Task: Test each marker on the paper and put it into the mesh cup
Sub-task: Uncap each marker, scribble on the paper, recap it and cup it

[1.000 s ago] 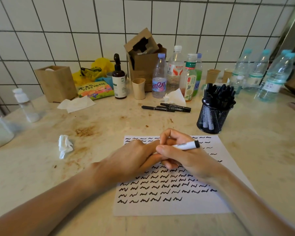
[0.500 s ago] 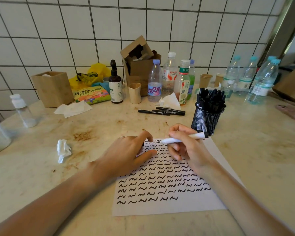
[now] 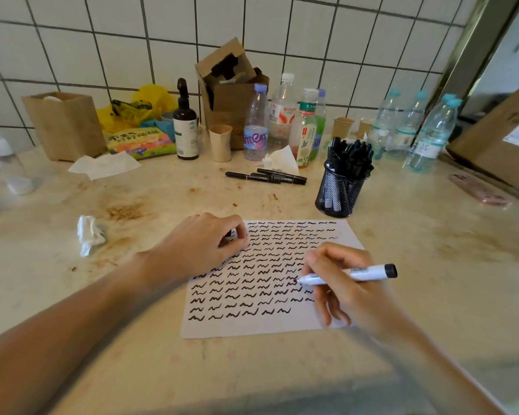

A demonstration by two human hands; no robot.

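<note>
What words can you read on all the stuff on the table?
"amen", part of a bigger word: pink letters on the clear bottle with the lilac cap.
Chinese characters, too blurred to read: green snack packet and green-label tea bottle.
Too small: dark brown pump bottle, white marker, red-label bottle.

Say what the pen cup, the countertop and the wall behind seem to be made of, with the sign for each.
Pen cup: black metal wire mesh, likely; markers show through its fine grid.
Countertop: polished stone or a stone-look surface; pale, mottled, faintly glossy, with brown stains.
Wall: glazed ceramic tile; white squares with dark grout lines and a soft sheen.
</note>
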